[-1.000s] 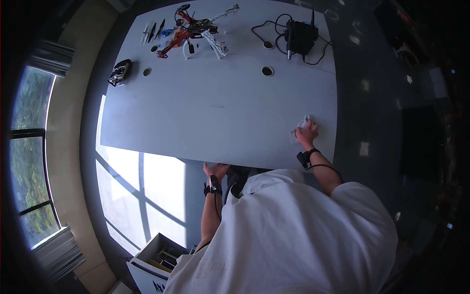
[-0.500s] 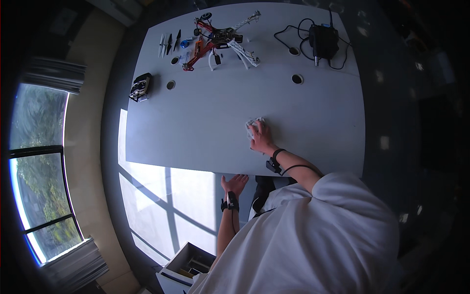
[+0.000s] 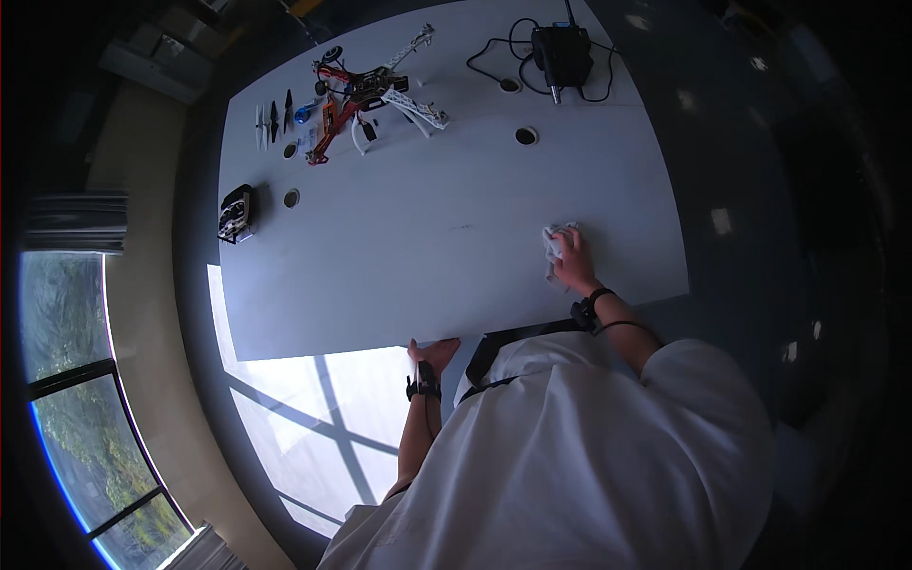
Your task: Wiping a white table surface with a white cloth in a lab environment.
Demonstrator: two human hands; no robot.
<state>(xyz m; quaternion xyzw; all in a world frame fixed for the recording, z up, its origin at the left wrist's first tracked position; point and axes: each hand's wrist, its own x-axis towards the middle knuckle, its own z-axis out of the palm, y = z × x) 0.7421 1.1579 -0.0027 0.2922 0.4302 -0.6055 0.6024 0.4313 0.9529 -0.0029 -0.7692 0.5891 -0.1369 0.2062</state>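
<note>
My right hand (image 3: 575, 265) is closed around a crumpled white cloth (image 3: 553, 243) and presses it on the white tabletop (image 3: 380, 256), toward the right side. A wristband device with a cable sits on that wrist. To the left of the cloth, a small faint dark smudge (image 3: 463, 227) shows on the table. My left hand (image 3: 437, 353) is at the table's near edge, thumb apart from the fingers, with nothing seen in it. The edge partly hides its fingertips.
At the far side stands a red and white drone frame (image 3: 370, 90), with propellers (image 3: 275, 119) and a blue round part (image 3: 304, 114) beside it. A remote controller (image 3: 236, 214) lies at left. A black corded device (image 3: 560, 57) stands at far right. Round cable holes (image 3: 526, 136) dot the table.
My right hand has slid to the right with the cloth, uncovering the smudge. The view has shifted and turned. My left hand's fingers now meet the table edge.
</note>
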